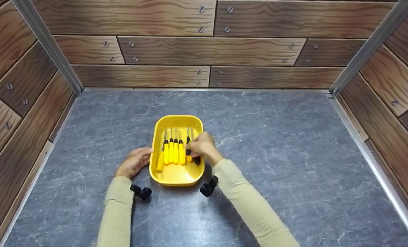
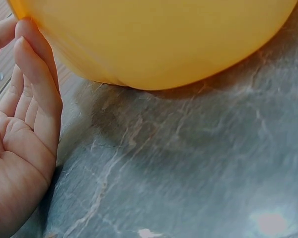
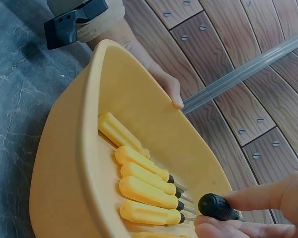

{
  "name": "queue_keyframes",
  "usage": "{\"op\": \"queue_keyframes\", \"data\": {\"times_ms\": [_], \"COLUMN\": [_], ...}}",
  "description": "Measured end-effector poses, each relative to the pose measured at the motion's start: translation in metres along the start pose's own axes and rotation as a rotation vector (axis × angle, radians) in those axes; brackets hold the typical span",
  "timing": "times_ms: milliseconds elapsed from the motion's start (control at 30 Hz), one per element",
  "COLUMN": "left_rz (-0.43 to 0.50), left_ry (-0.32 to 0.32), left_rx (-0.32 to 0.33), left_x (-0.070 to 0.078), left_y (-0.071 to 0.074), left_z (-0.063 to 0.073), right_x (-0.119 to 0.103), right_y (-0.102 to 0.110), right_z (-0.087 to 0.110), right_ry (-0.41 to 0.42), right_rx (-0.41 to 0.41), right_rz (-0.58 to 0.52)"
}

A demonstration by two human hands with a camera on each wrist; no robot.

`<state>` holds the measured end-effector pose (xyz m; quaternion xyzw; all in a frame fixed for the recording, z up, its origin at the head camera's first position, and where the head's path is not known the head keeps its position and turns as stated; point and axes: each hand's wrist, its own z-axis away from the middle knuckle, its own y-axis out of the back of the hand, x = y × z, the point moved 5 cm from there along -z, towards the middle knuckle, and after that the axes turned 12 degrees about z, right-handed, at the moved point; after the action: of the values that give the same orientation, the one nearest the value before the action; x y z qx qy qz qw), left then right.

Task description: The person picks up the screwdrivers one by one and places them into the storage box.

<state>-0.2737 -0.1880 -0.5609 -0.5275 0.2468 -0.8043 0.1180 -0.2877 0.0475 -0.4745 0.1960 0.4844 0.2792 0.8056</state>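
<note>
A yellow plastic tray (image 1: 177,176) stands on the grey marbled surface. My left hand (image 1: 133,162) holds its left rim, with the thumb over the edge and the fingers against the outer wall. Inside, several yellow-handled screwdrivers (image 1: 171,152) lie side by side, shafts pointing away from me. Over the tray's right side, my right hand (image 1: 204,145) pinches a black-handled screwdriver (image 3: 216,206) between thumb and fingers. Another dark handle (image 1: 197,160) shows below that hand, next to a yellow one (image 1: 189,159). The right fingers partly cover these tools.
Wood-patterned panels (image 1: 204,51) wall the work surface at the back and both sides, with metal strips (image 1: 379,171) along the edges. Black camera mounts (image 1: 209,187) stick out from both wrists, close to the tray's near end. The marbled surface (image 1: 276,144) stretches around the tray.
</note>
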Motion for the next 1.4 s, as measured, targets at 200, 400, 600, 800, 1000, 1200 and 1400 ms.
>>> {"op": "queue_keyframes", "data": {"times_ms": [200,400,600,800,1000,1200,1400], "left_rz": [-0.006,-0.009,0.001,-0.007,0.008,-0.001,-0.006], "left_ry": [0.003,0.006,0.001,0.002,0.000,0.006,0.001], "left_rx": [-0.020,-0.023,-0.021,-0.013,-0.014,-0.016,-0.017], "left_x": [0.000,0.000,0.001,0.000,0.000,-0.001,-0.001], "left_y": [0.000,0.000,0.000,0.000,0.001,0.001,0.001], "left_z": [0.000,0.000,0.001,0.000,0.000,0.000,-0.001], "right_x": [-0.003,-0.004,-0.009,-0.010,-0.012,-0.012,-0.012], "right_y": [-0.002,-0.005,-0.007,-0.008,-0.010,-0.011,-0.012], "right_z": [-0.002,-0.004,-0.005,-0.006,-0.005,-0.004,-0.005], "right_ry": [0.014,0.006,0.014,0.020,0.035,0.051,0.063], "right_rx": [0.034,0.054,0.100,0.122,0.130,0.188,0.192], "right_rz": [0.069,0.181,0.344,0.432,0.464,0.530,0.505]}}
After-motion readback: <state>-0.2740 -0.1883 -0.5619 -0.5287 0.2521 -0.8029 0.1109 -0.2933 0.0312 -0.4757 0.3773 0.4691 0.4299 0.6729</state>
